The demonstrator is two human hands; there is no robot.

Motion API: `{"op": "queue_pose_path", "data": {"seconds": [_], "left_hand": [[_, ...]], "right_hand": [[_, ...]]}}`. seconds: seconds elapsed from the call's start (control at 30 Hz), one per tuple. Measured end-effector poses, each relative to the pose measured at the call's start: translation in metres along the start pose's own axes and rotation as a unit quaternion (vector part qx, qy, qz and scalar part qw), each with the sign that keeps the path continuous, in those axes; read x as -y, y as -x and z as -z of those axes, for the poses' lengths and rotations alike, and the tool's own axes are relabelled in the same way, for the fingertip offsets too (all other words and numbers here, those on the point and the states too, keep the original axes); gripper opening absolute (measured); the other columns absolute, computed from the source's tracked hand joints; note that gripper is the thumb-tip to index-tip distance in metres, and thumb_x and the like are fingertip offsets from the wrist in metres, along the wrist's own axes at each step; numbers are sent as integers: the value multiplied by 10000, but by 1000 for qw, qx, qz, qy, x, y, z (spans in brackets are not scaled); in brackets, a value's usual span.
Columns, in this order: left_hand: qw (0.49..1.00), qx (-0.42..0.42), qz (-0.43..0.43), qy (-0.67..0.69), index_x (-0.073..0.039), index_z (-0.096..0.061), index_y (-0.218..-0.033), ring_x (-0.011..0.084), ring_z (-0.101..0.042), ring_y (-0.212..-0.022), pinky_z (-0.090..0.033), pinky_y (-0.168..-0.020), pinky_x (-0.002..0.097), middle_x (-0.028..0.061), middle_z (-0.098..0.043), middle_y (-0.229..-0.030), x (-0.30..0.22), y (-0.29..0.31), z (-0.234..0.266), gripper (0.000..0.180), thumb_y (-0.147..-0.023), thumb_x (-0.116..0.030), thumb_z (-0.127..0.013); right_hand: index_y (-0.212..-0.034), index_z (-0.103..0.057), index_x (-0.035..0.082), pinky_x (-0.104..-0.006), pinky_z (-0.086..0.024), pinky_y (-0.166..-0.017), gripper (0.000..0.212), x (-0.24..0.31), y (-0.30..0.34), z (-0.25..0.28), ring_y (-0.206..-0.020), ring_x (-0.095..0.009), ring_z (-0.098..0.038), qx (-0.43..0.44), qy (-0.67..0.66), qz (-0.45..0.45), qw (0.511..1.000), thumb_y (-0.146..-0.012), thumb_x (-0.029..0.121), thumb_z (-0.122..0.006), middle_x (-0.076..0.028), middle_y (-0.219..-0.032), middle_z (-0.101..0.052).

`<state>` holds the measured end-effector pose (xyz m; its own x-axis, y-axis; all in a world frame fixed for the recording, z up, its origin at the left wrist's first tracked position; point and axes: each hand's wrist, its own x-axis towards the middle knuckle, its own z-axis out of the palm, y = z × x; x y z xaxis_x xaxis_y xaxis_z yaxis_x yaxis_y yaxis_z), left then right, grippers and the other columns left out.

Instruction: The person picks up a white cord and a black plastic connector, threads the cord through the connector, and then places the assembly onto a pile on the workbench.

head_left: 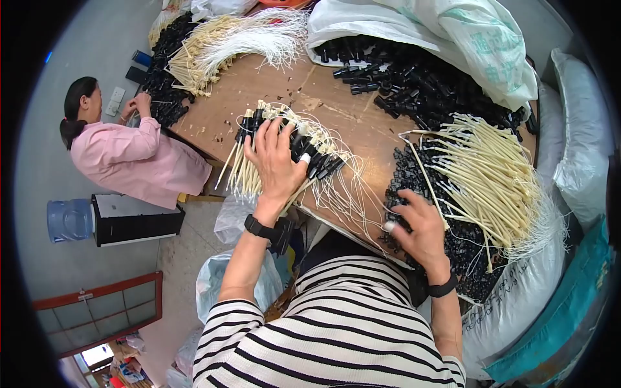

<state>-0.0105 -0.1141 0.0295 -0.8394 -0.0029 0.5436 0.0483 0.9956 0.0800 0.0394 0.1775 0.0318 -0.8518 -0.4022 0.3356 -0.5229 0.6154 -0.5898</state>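
Observation:
My left hand (277,165) lies with spread fingers on a row of black plastic tubes (318,167) fitted on cream-coloured sticks with white strings. Its thumb, with a white covering at the tip, rests beside the tubes. My right hand (422,234) is over the left edge of a heap of small black parts (414,169), its bent fingers and thumb apart. I see nothing between them, though the fingertips are slightly blurred. To the right of this hand, a large bundle of cream sticks (495,181) with white string ends lies on the heap.
A white woven sack (453,32) spills black tubes (414,84) across the far right of the wooden table (259,81). More sticks and white strings (259,39) lie at the far left. A person in pink (123,145) works there. Stuffed sacks (582,123) stand along the right.

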Motion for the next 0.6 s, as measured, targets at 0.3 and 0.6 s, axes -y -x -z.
{"op": "queue_pose_path", "data": {"seconds": [0.3, 0.6], "left_hand": [[940, 70, -107, 315, -46, -619, -1130, 309, -572, -1075, -475, -916, 400, 144, -636, -1115, -96, -69, -100, 407, -726, -94, -629], [932, 136, -135, 306, -74, -687, -979, 301, -588, -1017, -454, -872, 427, 102, -675, -1018, -106, -45, -126, 283, -697, -79, -669]], "right_hand": [[-912, -619, 80, -420, -471, -593, 160, -39, 23, 11, -714, -339, -594, -50, 174, -199, 963, -765, 78, -681, -109, -849, -565], [-812, -573, 72, -439, -465, -555, 72, -52, 30, 11, -632, -344, -602, -20, 154, -258, 954, -770, 95, -626, -132, -720, -582]]}}
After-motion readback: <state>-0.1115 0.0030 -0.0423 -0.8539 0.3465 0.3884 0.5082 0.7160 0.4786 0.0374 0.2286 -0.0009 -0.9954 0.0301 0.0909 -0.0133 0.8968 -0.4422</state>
